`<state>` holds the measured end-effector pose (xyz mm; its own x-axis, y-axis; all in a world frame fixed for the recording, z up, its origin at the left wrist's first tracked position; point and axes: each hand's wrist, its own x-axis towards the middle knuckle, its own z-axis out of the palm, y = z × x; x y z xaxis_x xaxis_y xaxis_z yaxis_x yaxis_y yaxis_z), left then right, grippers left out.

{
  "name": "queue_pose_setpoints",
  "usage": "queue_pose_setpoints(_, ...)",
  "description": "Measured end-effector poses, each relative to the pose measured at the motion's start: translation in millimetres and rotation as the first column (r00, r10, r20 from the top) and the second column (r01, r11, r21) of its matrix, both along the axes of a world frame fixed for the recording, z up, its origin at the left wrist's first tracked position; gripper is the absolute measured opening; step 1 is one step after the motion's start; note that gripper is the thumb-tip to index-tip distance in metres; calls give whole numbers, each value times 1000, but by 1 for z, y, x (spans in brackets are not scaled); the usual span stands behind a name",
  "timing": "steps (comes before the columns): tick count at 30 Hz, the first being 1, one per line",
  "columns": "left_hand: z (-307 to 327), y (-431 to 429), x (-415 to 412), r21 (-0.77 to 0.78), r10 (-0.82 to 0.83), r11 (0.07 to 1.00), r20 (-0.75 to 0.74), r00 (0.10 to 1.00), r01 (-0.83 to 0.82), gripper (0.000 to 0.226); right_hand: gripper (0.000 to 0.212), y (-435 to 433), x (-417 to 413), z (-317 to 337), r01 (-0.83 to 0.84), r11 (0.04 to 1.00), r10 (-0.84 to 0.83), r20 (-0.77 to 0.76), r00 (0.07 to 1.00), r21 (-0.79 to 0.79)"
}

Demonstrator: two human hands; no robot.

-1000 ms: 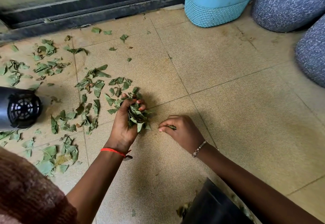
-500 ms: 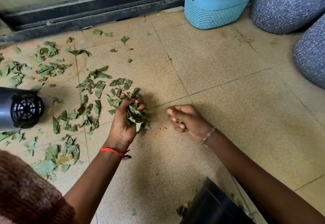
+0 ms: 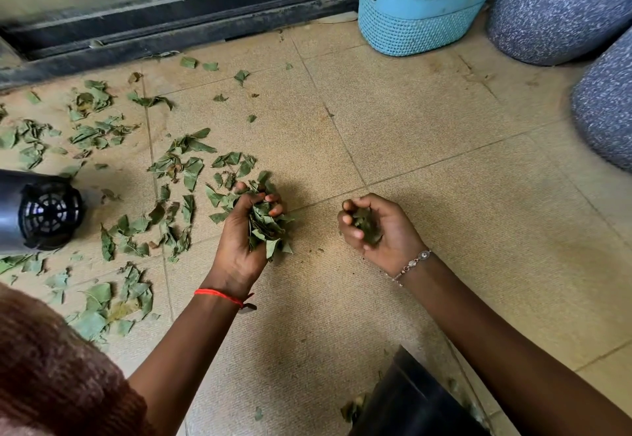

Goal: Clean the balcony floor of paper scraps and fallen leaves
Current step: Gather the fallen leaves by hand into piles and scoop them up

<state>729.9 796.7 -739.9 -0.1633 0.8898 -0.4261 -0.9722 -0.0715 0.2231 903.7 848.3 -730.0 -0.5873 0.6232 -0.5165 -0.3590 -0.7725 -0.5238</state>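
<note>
Our left hand curls its fingers tight round a big bunch of torn green leaves, just above the tan tiled balcony floor. Our right hand lies palm up, fingers curled round a small clump of green leaf bits. The big bunch is very full, so bits may slip out and fall down. The black bin sits near our right arm; we may miss it. Loose green leaves lie by the black round blower; its wind could scatter them.
</note>
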Motion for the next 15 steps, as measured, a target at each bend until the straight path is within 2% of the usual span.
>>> queue_pose_setpoints(4,7,3,4,8,-15,1000,1,1000,15,56,27,-7,-19,8,235,962,-250,-106,962,-142)
queue_pose_setpoints(7,15,6,9,0,-15,1000,-14,1000,15,48,28,-14,-37,16,336,913,-384,-210,899,-231)
queue_pose_setpoints(9,20,9,11,25,-16,1000,-28,999,16,53,28,-16,-47,22,356,901,-412,-228,882,-248)
queue_pose_setpoints(12,21,11,9,95,-56,994,-1,998,56,64,31,-10,-48,30,376,905,-409,-171,896,-198)
queue_pose_setpoints(15,21,12,11,96,-41,995,21,999,39,59,33,-8,-49,37,365,911,-395,-149,907,-191)
